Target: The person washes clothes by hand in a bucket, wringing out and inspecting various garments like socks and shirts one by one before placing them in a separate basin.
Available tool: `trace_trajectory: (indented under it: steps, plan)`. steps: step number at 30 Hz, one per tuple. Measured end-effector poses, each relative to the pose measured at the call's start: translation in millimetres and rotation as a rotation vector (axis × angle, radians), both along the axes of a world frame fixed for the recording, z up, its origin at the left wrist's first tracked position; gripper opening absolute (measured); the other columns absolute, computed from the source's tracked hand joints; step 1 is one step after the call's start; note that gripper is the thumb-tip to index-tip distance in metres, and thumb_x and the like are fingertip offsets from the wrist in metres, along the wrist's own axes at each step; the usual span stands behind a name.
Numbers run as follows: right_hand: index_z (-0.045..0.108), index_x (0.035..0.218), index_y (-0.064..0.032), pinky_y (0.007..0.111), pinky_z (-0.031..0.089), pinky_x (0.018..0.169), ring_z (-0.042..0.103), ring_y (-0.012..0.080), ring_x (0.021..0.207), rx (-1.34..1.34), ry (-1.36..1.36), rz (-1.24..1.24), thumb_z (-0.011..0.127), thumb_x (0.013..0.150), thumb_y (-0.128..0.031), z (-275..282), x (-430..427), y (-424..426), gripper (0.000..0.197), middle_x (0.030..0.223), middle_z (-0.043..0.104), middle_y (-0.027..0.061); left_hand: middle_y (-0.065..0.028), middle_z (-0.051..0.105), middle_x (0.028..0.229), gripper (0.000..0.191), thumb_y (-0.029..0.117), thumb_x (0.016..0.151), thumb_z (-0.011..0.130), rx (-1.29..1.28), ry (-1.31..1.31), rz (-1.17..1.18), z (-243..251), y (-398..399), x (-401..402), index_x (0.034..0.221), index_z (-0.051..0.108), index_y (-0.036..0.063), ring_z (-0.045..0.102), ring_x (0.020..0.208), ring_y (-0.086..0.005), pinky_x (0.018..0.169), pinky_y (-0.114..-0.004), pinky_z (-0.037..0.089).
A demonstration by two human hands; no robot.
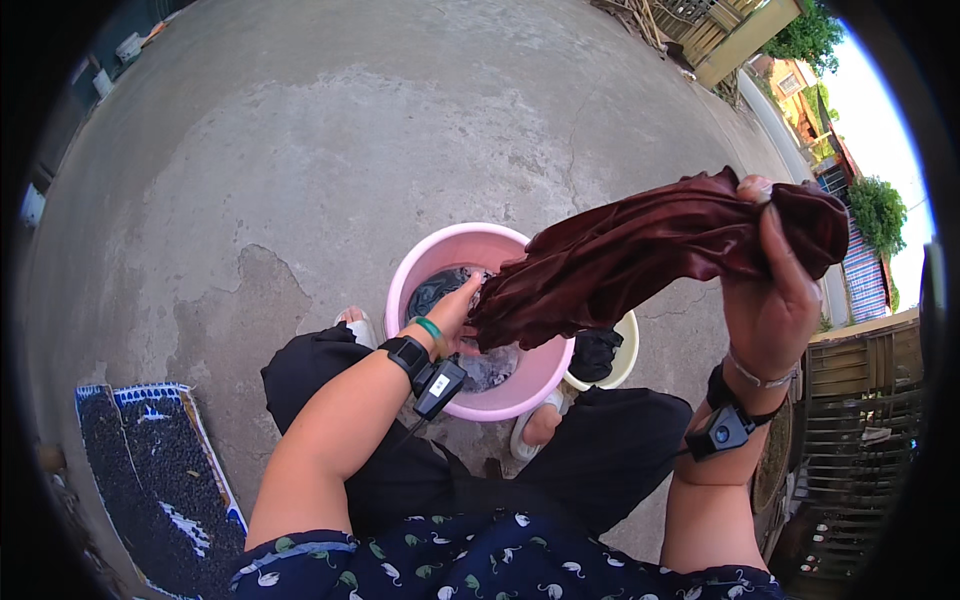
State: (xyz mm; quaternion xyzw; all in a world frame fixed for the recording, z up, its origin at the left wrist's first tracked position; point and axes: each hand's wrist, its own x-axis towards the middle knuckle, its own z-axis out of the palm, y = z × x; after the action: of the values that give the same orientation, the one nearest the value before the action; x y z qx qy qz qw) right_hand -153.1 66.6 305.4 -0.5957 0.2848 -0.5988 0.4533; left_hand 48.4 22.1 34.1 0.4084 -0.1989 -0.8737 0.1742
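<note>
A wet, dark maroon cloth (637, 255) stretches slantwise between my two hands. My right hand (784, 255), raised at the right, grips its bunched upper end. At the lower end, my left hand (454, 311) has its fingers at the cloth's edge, partly hidden by the fabric. Below that hand stands a pink plastic basin (551, 382) between my feet. Water and dark fabric (435, 289) lie inside the basin, part of them covered by my hand and the cloth. Just right of it, a smaller pale yellow basin (630, 345) holds a black garment (598, 354).
Cracked concrete ground (360, 150) surrounds the basins. At lower left, a sheet (169, 390) is spread with small dark round items (176, 465). A slatted wooden fence (855, 420) runs along the right. My knees (615, 450) flank the pink basin.
</note>
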Motion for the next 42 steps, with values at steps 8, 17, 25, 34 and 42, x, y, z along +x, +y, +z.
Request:
trace_trajectory:
  steps: [8, 17, 25, 34, 42]
  plan:
    - [0.055, 0.104, 0.0019, 0.03, 0.044, 0.083, 0.056, 0.0179, 0.095, 0.312, 0.232, -0.149, 0.048, 0.089, -0.008, -86, 12, -7, 0.019, 0.102, 0.057, 0.0098, -0.0082, 0.041, 0.124, 0.056, 0.05, 0.087, 0.046, -0.158, -0.292, 0.273, 5, -4, 4, 0.126, 0.042, 0.0106, 0.041, 0.111, -0.0254, 0.092, -0.047, 0.035]
    - [0.047, 0.123, -0.0102, 0.048, 0.032, 0.099, 0.036, 0.0452, 0.119, 0.499, 1.734, 0.285, 0.05, 0.081, -0.032, -465, -17, -36, 0.047, 0.129, 0.036, 0.0296, -0.0021, 0.052, 0.11, 0.041, 0.037, 0.086, 0.055, -0.382, -0.162, 0.36, 30, -26, -2, 0.113, 0.053, 0.0071, 0.045, 0.098, -0.0134, 0.082, -0.031, 0.04]
    - [0.045, 0.126, -0.0049, 0.043, 0.035, 0.097, 0.04, 0.0414, 0.119, 0.826, 1.89, 0.533, 0.049, 0.077, -0.02, -454, 72, -29, 0.052, 0.129, 0.04, 0.0262, -0.0008, 0.054, 0.104, 0.032, 0.032, 0.087, 0.054, -0.389, -0.143, 0.506, 31, -23, 32, 0.107, 0.056, 0.0067, 0.047, 0.095, -0.0109, 0.08, -0.026, 0.039]
    - [0.056, 0.106, -0.0008, 0.034, 0.049, 0.057, 0.059, 0.0216, 0.069, 1.072, 1.145, 0.247, 0.049, 0.081, -0.008, -404, 46, -72, 0.027, 0.087, 0.06, 0.0095, -0.0049, 0.056, 0.102, 0.032, 0.021, 0.082, 0.06, -0.534, -0.281, 0.364, 18, -21, 32, 0.107, 0.055, 0.0026, 0.051, 0.096, -0.0129, 0.084, -0.028, 0.041]
    - [0.056, 0.101, 0.0012, 0.03, 0.046, 0.081, 0.059, 0.0184, 0.09, 0.842, 0.454, 0.008, 0.052, 0.086, -0.009, -163, 15, -45, 0.018, 0.096, 0.06, 0.0084, -0.0203, 0.05, 0.119, 0.068, 0.019, 0.061, 0.075, -1.017, -0.645, -0.031, -7, -14, 28, 0.118, 0.047, -0.004, 0.048, 0.113, -0.0308, 0.095, -0.033, 0.039]
